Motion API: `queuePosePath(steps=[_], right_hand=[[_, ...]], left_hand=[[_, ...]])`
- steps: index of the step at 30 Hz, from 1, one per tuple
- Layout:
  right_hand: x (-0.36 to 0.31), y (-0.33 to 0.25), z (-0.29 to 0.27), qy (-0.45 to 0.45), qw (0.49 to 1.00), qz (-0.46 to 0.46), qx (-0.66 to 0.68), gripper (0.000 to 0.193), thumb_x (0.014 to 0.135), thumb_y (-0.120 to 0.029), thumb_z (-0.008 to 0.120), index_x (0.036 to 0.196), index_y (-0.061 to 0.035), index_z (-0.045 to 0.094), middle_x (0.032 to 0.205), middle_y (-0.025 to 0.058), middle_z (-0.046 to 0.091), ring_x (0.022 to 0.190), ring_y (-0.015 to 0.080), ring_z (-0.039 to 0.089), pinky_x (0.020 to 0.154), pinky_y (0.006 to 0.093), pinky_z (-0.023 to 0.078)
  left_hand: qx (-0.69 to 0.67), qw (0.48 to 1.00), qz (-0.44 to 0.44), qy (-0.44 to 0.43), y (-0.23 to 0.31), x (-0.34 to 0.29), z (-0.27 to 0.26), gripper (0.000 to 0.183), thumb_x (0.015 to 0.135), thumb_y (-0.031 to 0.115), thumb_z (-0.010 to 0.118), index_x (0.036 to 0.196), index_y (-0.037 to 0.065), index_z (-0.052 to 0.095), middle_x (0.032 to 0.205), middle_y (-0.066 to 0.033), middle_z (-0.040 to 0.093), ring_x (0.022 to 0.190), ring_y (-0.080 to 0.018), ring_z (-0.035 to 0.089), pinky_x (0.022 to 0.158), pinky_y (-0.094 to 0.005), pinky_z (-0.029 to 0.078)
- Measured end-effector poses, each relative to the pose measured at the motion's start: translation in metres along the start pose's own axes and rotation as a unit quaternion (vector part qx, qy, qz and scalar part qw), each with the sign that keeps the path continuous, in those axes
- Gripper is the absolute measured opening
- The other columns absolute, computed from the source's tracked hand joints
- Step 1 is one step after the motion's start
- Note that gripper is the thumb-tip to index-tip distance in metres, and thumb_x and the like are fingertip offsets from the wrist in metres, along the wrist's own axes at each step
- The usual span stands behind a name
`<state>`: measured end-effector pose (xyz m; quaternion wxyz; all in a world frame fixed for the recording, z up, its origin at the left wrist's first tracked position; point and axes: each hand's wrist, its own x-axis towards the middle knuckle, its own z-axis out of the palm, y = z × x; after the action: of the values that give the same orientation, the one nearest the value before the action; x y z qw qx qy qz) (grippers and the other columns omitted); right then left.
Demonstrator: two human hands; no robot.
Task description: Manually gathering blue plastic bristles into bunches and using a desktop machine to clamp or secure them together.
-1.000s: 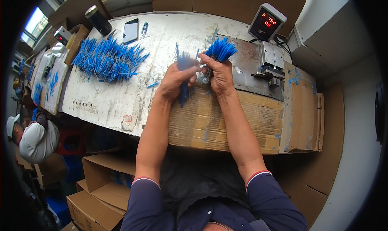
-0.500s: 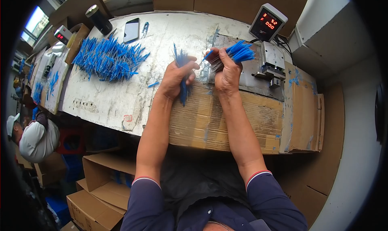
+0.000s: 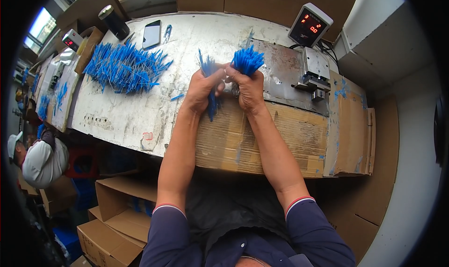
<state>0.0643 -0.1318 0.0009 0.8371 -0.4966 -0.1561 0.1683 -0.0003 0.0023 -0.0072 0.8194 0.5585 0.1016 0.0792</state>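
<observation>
My left hand (image 3: 201, 88) is closed round a loose bunch of thin blue-and-silver strands (image 3: 206, 63), whose ends stick out above and below the fist. Close beside it, my right hand (image 3: 251, 90) grips a thicker bundle of blue-tipped strands (image 3: 248, 60), the blue ends fanned upward. The thumbs of both hands nearly meet between the bunches; whether a strand passes between them I cannot make out. A large heap of the same blue strands (image 3: 126, 69) lies on the white worktable (image 3: 126, 117) to the left.
A metal fixture (image 3: 315, 75) stands on a steel plate at right, with a red-digit display box (image 3: 310, 25) behind it. At the back left are a phone (image 3: 152, 34), snips (image 3: 167, 33) and a black tumbler (image 3: 114, 22). Cardboard (image 3: 290, 140) covers the front edge. Another person (image 3: 44, 160) sits far left.
My right hand has moved left toward my left hand, and its bundle has swung from pointing right to pointing up. The left hand stays almost in place. The display digits differ.
</observation>
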Motion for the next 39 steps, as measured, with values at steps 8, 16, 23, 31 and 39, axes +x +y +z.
queuePosePath(steps=[8, 16, 23, 31, 39], right_hand=[[-0.005, -0.001, 0.013, 0.077, 0.995, -0.045, 0.038, 0.005, 0.092, -0.001, 0.07, 0.095, 0.002, 0.072, 0.093, 0.0109, 0.075, 0.082, 0.02, 0.071, 0.064, 0.0295, 0.055], [0.01, 0.005, -0.001, 0.123, 0.985, -0.086, 0.085, 0.004, 0.092, -0.001, 0.07, 0.093, 0.0015, 0.068, 0.084, 0.0138, 0.073, 0.071, 0.0234, 0.072, 0.065, 0.0363, 0.06], [0.015, -0.001, -0.014, 0.114, 0.988, -0.049, 0.091, 0.007, 0.091, -0.002, 0.07, 0.097, 0.0007, 0.066, 0.076, 0.0094, 0.068, 0.063, 0.0205, 0.067, 0.059, 0.0343, 0.057], [0.005, 0.01, -0.008, -0.02, 0.994, 0.039, -0.096, 0.019, 0.083, -0.005, 0.078, 0.1, 0.0017, 0.073, 0.08, 0.0028, 0.069, 0.057, 0.0075, 0.057, 0.047, 0.0238, 0.044], [0.0, 0.0, -0.003, -0.035, 0.985, 0.028, -0.165, 0.021, 0.087, -0.007, 0.079, 0.106, -0.0001, 0.076, 0.092, 0.0017, 0.075, 0.081, 0.0066, 0.065, 0.073, 0.0239, 0.053]], left_hand=[[-0.119, 0.993, 0.009, -0.004, -0.005, 0.004, -0.004, 0.029, 0.096, 0.021, 0.071, 0.113, 0.0, 0.061, 0.088, -0.0112, 0.069, 0.076, -0.0235, 0.073, 0.065, -0.0321, 0.06], [-0.247, 0.966, 0.056, 0.058, -0.014, 0.013, -0.02, 0.024, 0.099, 0.017, 0.067, 0.112, -0.003, 0.061, 0.091, -0.0132, 0.069, 0.095, -0.0372, 0.074, 0.084, -0.0501, 0.062], [-0.292, 0.951, 0.034, 0.094, -0.015, 0.014, -0.031, 0.016, 0.106, 0.02, 0.056, 0.113, 0.006, 0.058, 0.083, -0.0062, 0.067, 0.099, -0.0347, 0.072, 0.087, -0.0481, 0.06], [-0.397, 0.915, 0.058, 0.052, -0.02, 0.018, -0.035, 0.018, 0.106, 0.018, 0.054, 0.102, 0.001, 0.06, 0.108, -0.0203, 0.067, 0.116, -0.0395, 0.065, 0.104, -0.0533, 0.055], [-0.343, 0.936, 0.057, 0.047, -0.017, 0.016, -0.03, 0.019, 0.107, 0.018, 0.053, 0.104, 0.0, 0.059, 0.112, -0.0217, 0.067, 0.112, -0.0368, 0.066, 0.101, -0.0498, 0.057]])
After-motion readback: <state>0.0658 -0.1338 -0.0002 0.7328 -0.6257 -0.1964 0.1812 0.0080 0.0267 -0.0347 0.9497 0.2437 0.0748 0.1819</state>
